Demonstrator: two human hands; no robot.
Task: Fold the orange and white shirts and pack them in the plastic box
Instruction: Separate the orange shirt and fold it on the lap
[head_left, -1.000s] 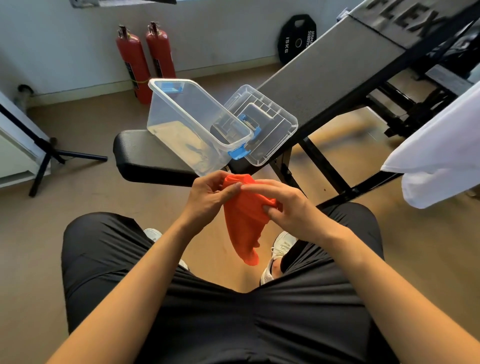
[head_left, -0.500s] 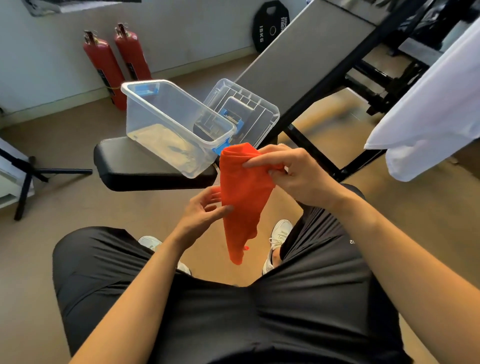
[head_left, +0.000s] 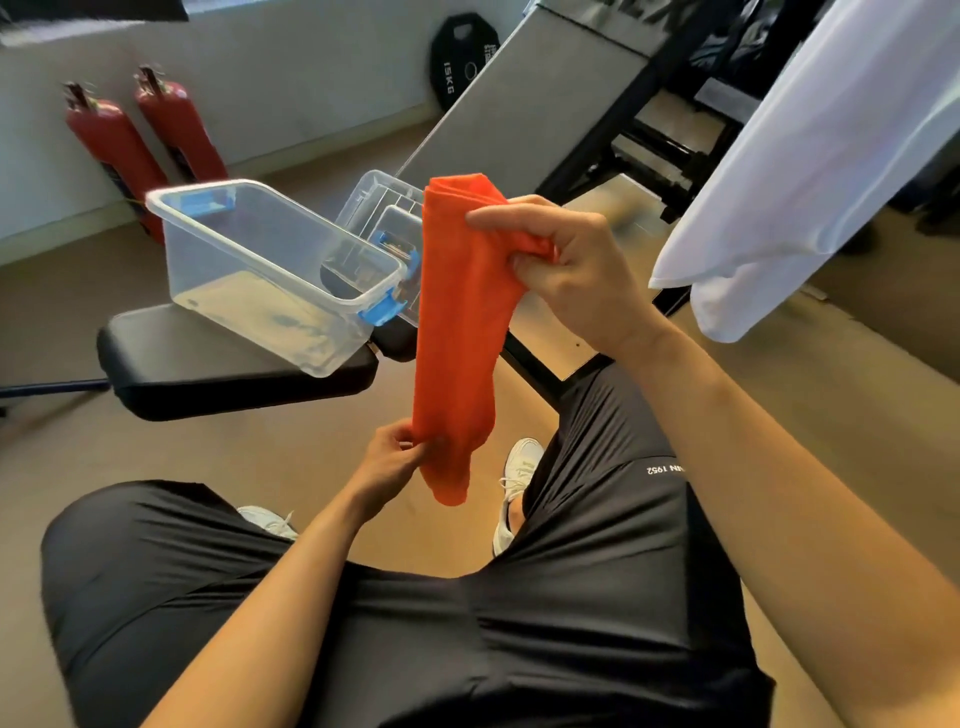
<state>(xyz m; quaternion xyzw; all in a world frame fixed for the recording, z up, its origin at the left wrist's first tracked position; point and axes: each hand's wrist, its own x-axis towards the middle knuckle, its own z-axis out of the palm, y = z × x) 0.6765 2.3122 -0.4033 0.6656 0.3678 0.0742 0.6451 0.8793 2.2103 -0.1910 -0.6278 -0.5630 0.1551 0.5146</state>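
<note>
I've lifted my right hand (head_left: 566, 275), pinching the top of the orange shirt (head_left: 460, 332); my left hand (head_left: 389, 462) now grips its tail, stretching it beside the plastic box (head_left: 234, 270), ready to fold again

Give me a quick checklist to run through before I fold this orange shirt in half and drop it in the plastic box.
1. Grip of right hand on the top of the orange shirt: ok.
2. Pinch of left hand on its lower end: ok.
3. Shirt short enough for the box: probably not ok, it hangs as a long strip.
4. The plastic box is open, with the lid off behind it: ok.
5. Room in the box: ok, nothing inside.
6. The white shirt is folded: not ok, it hangs loose on the right.
</note>
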